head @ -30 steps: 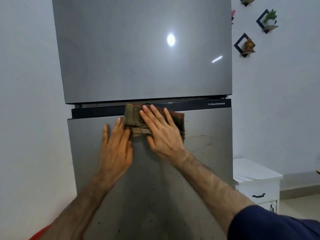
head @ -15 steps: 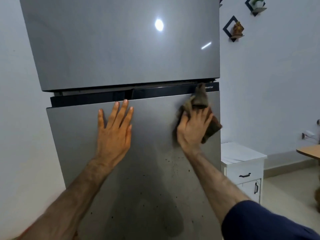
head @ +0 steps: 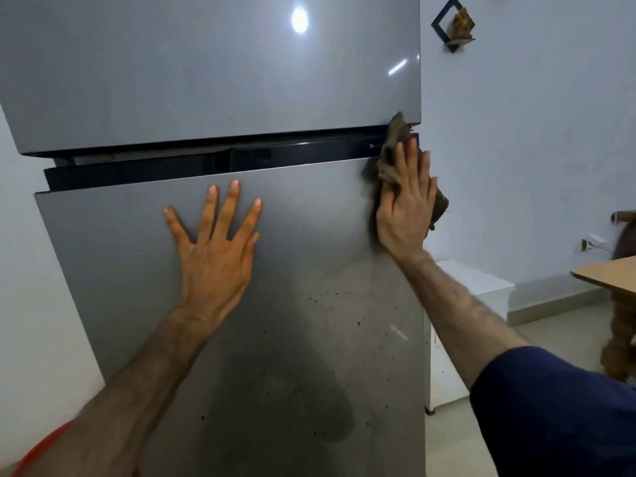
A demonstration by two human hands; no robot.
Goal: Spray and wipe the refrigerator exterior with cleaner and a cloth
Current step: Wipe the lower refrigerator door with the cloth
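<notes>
Refrigerator, tall grey steel: right hand, fingers straight, presses brown cloth at lower door's upper-right corner; left hand rests flat, fingers spread.

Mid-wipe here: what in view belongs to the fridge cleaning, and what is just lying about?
Job: fridge; cloth under right hand; left hand flat on lower door.
Lying about: white cabinet; wooden table; wall shelf.
</notes>
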